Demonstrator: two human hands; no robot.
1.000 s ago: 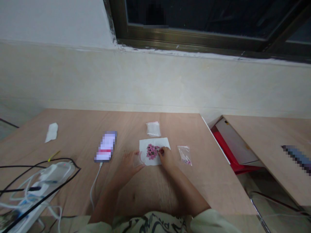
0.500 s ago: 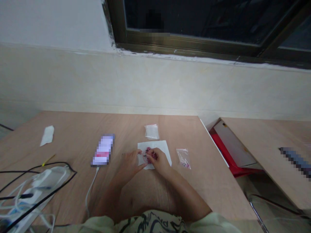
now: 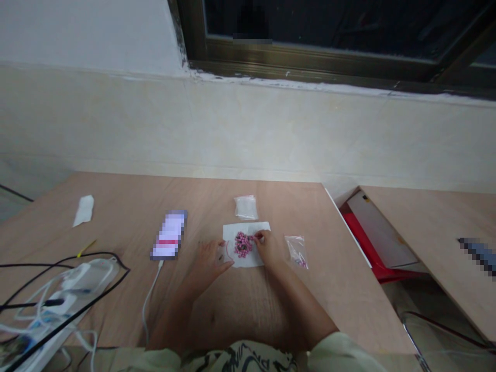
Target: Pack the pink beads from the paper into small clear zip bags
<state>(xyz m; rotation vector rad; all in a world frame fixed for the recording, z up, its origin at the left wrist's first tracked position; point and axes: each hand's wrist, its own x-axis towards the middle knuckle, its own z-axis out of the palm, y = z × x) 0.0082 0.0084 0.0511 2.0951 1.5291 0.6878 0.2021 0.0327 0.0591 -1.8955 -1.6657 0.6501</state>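
Left hand (image 3: 211, 263) open, resting on the edge of a white paper sheet (image 3: 234, 230); right hand (image 3: 268, 249) curled at a pink bead cluster (image 3: 243, 245), grip unclear.

The beads (image 3: 243, 245) are pink with darker specks, though the view is too soft to be sure, on a white paper sheet (image 3: 242, 263) over a pale tan wooden table (image 3: 116, 206). A red plastic panel (image 3: 360, 235) shows at right; a cream sleeve (image 3: 333, 351) meets a shirt (image 3: 248, 359) patterned in black strokes.
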